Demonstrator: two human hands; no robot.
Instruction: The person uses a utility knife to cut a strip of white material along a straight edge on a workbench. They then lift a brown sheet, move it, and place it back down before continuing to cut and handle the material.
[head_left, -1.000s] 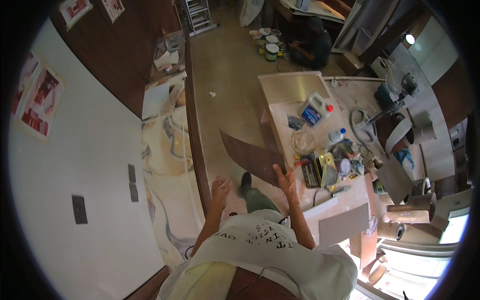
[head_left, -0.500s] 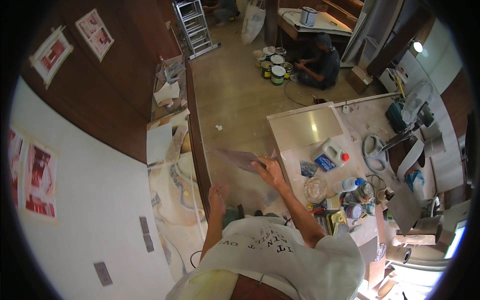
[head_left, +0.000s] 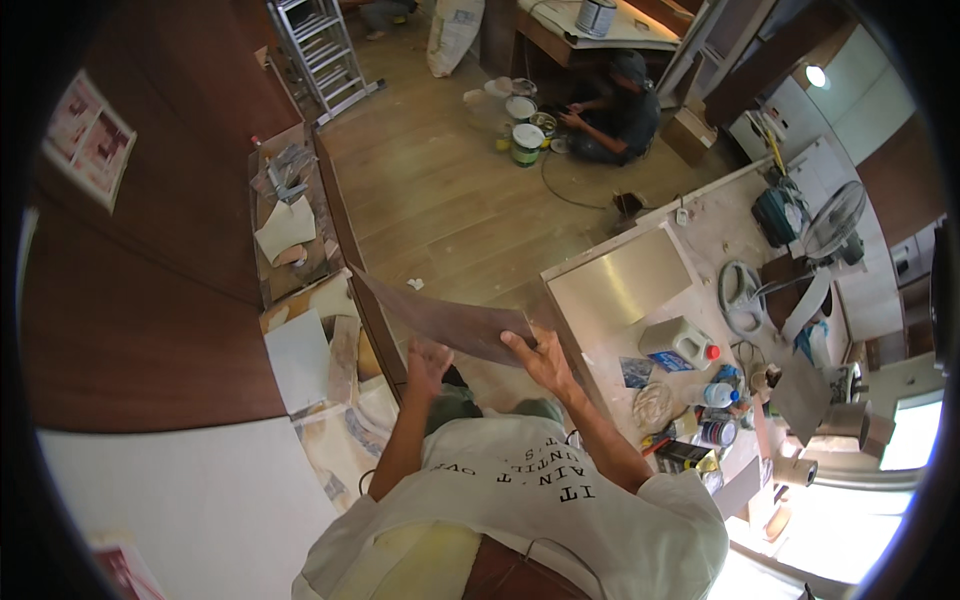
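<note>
A thin, slightly bent sheet with a dark brown face (head_left: 440, 318) stretches out in front of me, its narrow far end pointing up and to the left. My right hand (head_left: 543, 360) grips its near right end, thumb on the upper face and fingers underneath. Just below the sheet's lower edge is my left hand (head_left: 428, 364), its fingers curled closed. I cannot tell whether that hand touches the sheet or holds something small.
A worktable (head_left: 600, 365) to my right bears a white jug (head_left: 680, 343), a bottle (head_left: 712, 394) and a fan (head_left: 835, 220). A cluttered ledge (head_left: 290, 250) runs along the left. Farther off are a ladder (head_left: 325, 60), paint cans (head_left: 526, 145) and a seated person (head_left: 625, 110).
The view has swung left. The sheet has turned to show more of its broad brown face, and my left hand is now closer to its lower edge. My right hand keeps its grip.
</note>
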